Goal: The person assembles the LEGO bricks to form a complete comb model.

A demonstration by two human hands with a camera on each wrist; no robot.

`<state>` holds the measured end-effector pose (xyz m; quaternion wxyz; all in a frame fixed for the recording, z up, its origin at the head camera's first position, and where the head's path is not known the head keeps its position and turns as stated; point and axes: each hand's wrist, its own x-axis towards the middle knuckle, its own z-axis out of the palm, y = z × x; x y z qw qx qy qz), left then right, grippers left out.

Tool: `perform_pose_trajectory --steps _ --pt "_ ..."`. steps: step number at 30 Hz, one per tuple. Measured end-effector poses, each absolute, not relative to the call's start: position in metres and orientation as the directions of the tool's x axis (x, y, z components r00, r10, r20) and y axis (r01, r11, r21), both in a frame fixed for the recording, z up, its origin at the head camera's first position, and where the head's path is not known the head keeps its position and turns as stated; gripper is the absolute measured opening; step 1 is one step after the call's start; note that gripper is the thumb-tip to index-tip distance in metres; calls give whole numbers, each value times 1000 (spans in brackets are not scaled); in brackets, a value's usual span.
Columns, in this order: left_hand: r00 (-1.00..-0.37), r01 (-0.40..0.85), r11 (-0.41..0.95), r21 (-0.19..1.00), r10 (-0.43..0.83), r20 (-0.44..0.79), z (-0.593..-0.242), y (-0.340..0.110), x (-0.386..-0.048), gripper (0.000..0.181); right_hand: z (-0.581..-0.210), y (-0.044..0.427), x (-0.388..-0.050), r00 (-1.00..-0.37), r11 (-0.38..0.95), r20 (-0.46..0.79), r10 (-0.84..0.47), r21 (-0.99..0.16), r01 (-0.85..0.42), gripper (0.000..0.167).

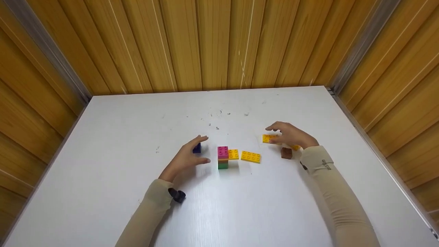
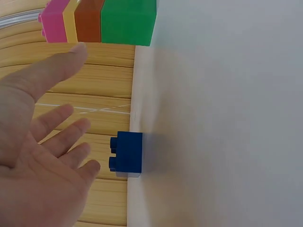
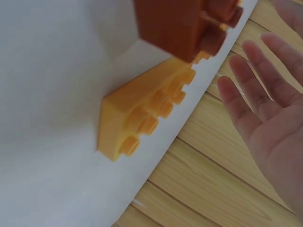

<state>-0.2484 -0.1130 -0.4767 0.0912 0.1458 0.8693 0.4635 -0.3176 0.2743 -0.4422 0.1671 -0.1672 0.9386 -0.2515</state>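
A small stack stands mid-table: a pink brick (image 1: 223, 151) on top, a yellow plate (image 1: 234, 154) jutting right, then a brown layer (image 2: 88, 21), with a green brick (image 1: 223, 165) at the bottom. To its left my left hand (image 1: 183, 157) hovers with fingers spread, holding nothing. Partly behind that hand sits a dark blue brick (image 2: 129, 152). My right hand (image 1: 291, 134) is held, fingers apart, over a yellow piece (image 1: 266, 138) it partly hides. A brown brick (image 1: 286, 153) lies just below this hand, near a long yellow brick (image 3: 142, 101).
Between the stack and the right hand, a loose yellow plate (image 1: 251, 156) lies flat on the white table (image 1: 240, 206). Dark specks mark the table's far half. Wood-patterned panels (image 1: 212, 44) wall in the back and both sides.
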Motion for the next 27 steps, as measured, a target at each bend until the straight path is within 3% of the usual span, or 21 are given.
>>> perform_pose_trajectory --steps 10,27 --pt "-869 196 365 910 495 -11 -484 -100 -240 71 -445 285 -318 -891 834 -261 -371 -515 -197 52" --pt "-947 -69 171 983 300 -119 -506 -75 -224 54 -449 283 -321 -887 857 -348 -303 -507 -94 49"
